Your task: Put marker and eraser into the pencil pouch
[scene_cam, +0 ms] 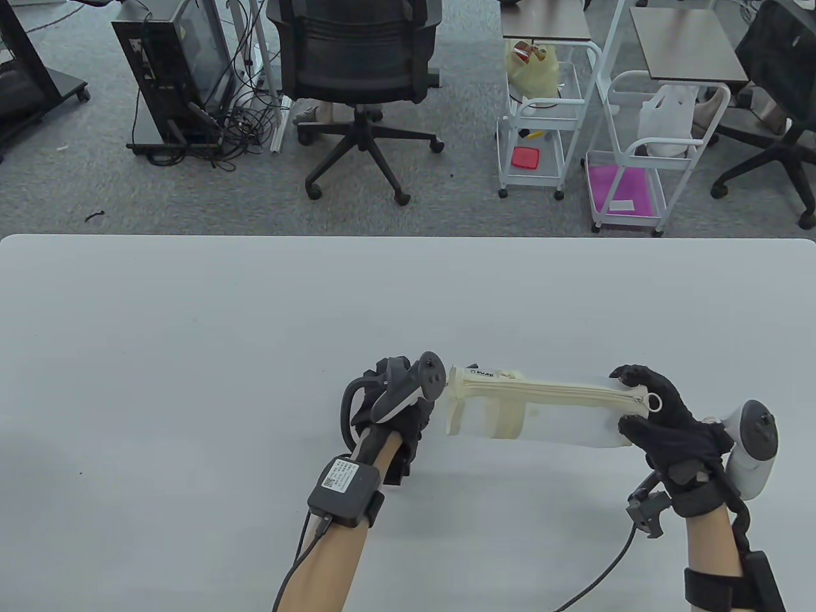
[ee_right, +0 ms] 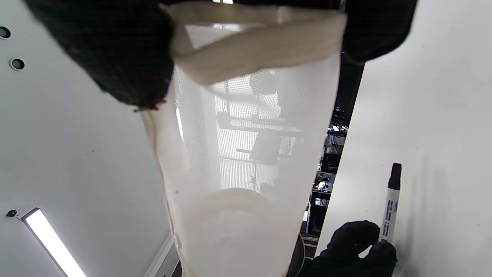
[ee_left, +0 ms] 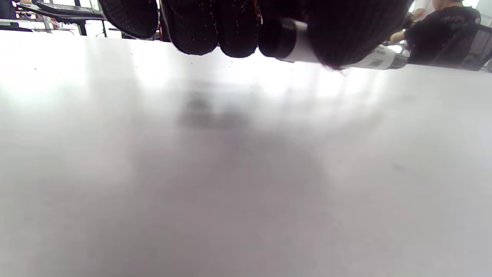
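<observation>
Mesh pouch (scene_cam: 548,411) held taut; cylindrical marker (ee_right: 391,207) gripped.

My table (scene_cam: 191,357) looks smooth and pale with a soft sheen; it mirrors light in the left wrist view. The pouch (scene_cam: 561,421) is translucent white mesh, edged in cream cloth, with a small metal-looking zipper ring (scene_cam: 655,401). The marker (ee_right: 391,207) has a glossy white plastic barrel, a printed label and a matt black cap. Both gloves (scene_cam: 669,427) are black knit, slightly fuzzy.

Bright, even overhead light; glare on the table (ee_left: 115,57); blurred close-up wrist views.
</observation>
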Motion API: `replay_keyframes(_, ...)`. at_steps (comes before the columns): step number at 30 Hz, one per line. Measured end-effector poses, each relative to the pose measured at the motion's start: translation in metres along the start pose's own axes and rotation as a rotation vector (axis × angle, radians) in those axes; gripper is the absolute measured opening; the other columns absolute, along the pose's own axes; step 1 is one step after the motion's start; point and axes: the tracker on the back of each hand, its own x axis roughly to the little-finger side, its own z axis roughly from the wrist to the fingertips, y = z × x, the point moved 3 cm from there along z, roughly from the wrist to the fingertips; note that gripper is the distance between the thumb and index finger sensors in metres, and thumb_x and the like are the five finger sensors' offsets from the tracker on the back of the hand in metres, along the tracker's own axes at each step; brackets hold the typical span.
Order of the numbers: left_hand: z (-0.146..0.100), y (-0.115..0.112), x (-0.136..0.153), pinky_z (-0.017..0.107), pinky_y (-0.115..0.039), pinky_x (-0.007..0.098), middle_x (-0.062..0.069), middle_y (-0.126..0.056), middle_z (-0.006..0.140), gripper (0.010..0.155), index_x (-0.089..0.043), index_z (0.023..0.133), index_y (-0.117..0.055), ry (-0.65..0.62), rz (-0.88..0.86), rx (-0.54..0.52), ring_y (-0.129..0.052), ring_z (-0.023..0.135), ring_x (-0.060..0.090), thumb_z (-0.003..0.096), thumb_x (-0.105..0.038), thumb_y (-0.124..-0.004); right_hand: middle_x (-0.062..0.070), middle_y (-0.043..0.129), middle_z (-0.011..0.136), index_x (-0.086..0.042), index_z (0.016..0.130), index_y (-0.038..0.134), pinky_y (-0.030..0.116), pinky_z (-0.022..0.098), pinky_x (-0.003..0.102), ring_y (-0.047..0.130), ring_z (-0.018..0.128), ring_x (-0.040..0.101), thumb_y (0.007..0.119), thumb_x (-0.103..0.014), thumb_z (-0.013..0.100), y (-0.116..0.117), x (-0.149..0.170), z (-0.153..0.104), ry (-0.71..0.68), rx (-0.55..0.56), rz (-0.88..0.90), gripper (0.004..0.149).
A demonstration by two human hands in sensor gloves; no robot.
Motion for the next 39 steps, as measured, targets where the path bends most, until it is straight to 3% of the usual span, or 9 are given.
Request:
replay_keyframes(3,-0.015,0.03,0.025,0.067,-0.078,0.056,0.004,-0.09,0.094,0.052,-0.03,0.096,-0.068,0.041,-0.036,-0.092,-0.096,0.084,0.029,0.0471,-0.047,-0.072,0.013,0.051,0.111,-0.036,0.1,0.064,0.071,0.055,0.06,0.072,0.091,0.045,0.092,-0.043,0.037,0.0,0.0,0.0,0.006,0.003,0.0,0.069)
replay_keyframes(7,-0.039,0.073,0.057,0.056,-0.089,0.049,-0.001,-0.102,0.071,0.047,-0.029,0.091,-0.076,0.065,-0.21,-0.192,-0.106,0.06,0.02,0.0467,-0.043,-0.074,0.013,0.051,0.111,-0.036,0.1,0.064,0.071,0.055,0.06,0.072,0.091,0.045,0.092,-0.043,0.037,0.0,0.0,-0.001,0.009,0.005,0.001,0.069)
replay_keyframes(9,-0.053,0.094,0.069,0.056,-0.09,0.049,-0.001,-0.102,0.072,0.047,-0.029,0.092,-0.076,0.041,-0.29,-0.215,-0.106,0.061,0.02,0.0467,-0.043,-0.075,0.013,0.051,0.111,-0.036,0.1,0.064,0.071,0.055,0.06,0.072,0.091,0.045,0.092,-0.043,0.037,0.0,0.0,-0.001,0.01,0.004,0.0,0.069)
replay_keyframes(14,-0.097,0.153,0.08,0.057,-0.089,0.048,-0.002,-0.104,0.072,0.046,-0.03,0.09,-0.08,-0.078,-0.525,-0.421,-0.107,0.061,0.019,0.046,-0.043,-0.077,0.012,0.051,0.111,-0.036,0.1,0.064,0.071,0.055,0.06,0.072,0.091,0.045,0.092,-0.044,0.037,0.0,0.002,0.0,0.013,-0.004,-0.007,0.069)
replay_keyframes(19,-0.134,0.197,0.059,0.057,-0.09,0.048,-0.002,-0.104,0.071,0.046,-0.03,0.09,-0.082,-0.251,-0.658,-0.503,-0.107,0.061,0.019,0.0466,-0.043,-0.076,0.012,0.051,0.111,-0.036,0.1,0.064,0.071,0.055,0.06,0.072,0.091,0.045,0.092,-0.044,0.037,0.002,0.004,0.0,0.021,-0.018,-0.016,0.069)
replay_keyframes(25,-0.148,0.208,0.01,0.06,-0.086,0.05,0.001,-0.102,0.078,0.048,-0.028,0.096,-0.079,-0.408,-0.543,-0.359,-0.105,0.067,0.022,0.0505,-0.038,-0.067,0.013,0.052,0.111,-0.036,0.1,0.064,0.071,0.055,0.06,0.072,0.091,0.045,0.092,-0.044,0.037,0.002,0.005,0.0,0.021,-0.029,-0.02,0.069)
replay_keyframes(28,-0.15,0.208,-0.006,0.061,-0.086,0.049,0.0,-0.102,0.078,0.048,-0.028,0.096,-0.08,-0.421,-0.45,-0.339,-0.105,0.067,0.022,0.0504,-0.038,-0.067,0.013,0.052,0.111,-0.036,0.1,0.065,0.071,0.055,0.06,0.073,0.091,0.045,0.092,-0.044,0.037,0.002,0.005,0.0,0.019,-0.038,-0.018,0.069)
replay_keyframes(39,-0.146,0.195,-0.033,0.06,-0.086,0.049,-0.001,-0.102,0.077,0.047,-0.03,0.095,-0.08,-0.516,-0.433,-0.249,-0.105,0.066,0.02,0.0505,-0.04,-0.067,0.013,0.054,0.11,-0.035,0.099,0.066,0.071,0.055,0.06,0.074,0.09,0.045,0.092,-0.043,0.037,0.004,0.006,0.001,0.026,-0.04,-0.052,0.068)
